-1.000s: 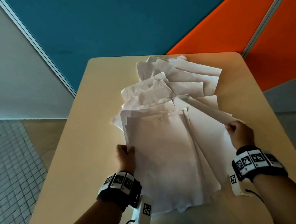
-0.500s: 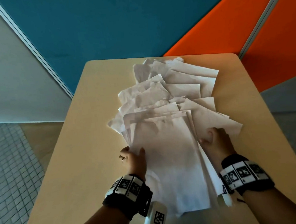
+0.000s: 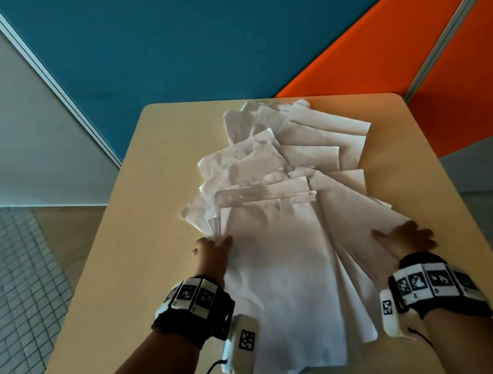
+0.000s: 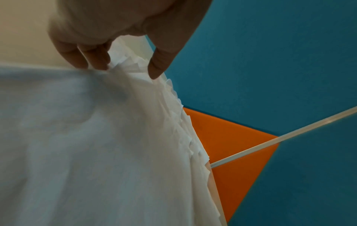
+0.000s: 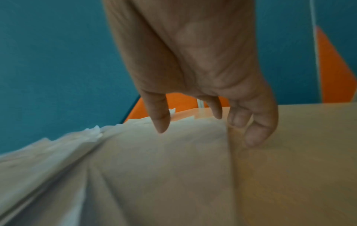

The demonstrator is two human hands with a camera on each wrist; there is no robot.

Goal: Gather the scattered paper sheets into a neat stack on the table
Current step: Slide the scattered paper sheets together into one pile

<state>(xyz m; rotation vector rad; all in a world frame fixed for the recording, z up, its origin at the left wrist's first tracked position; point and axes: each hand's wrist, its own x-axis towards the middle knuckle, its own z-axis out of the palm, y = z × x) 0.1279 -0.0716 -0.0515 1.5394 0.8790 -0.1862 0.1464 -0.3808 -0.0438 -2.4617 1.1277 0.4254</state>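
Several white paper sheets (image 3: 280,266) lie fanned in a loose pile down the middle of the beige table (image 3: 145,252). The nearer ones overlap into a rough stack and crumpled ones (image 3: 294,142) spread toward the far edge. My left hand (image 3: 214,246) is at the stack's left edge. Its thumb (image 4: 158,67) lies on top and its fingers (image 4: 90,59) sit against the fanned edges (image 4: 131,64), pinching them. My right hand (image 3: 403,238) lies spread on the rightmost sheet (image 3: 358,217). There the thumb (image 5: 159,119) is on the paper (image 5: 164,168) and the fingertips (image 5: 255,134) are by its right edge.
Bare tabletop (image 3: 459,201) runs along both sides of the pile. The near ends of the sheets (image 3: 296,367) reach almost to the front edge. Blue (image 3: 200,44) and orange (image 3: 376,61) wall panels stand right behind the table. Tiled floor (image 3: 13,290) lies to the left.
My right hand let go of the sheet corner, pressed in against the stack, and now lies spread further right. My left hand stayed at the left edge, shifting slightly forward.
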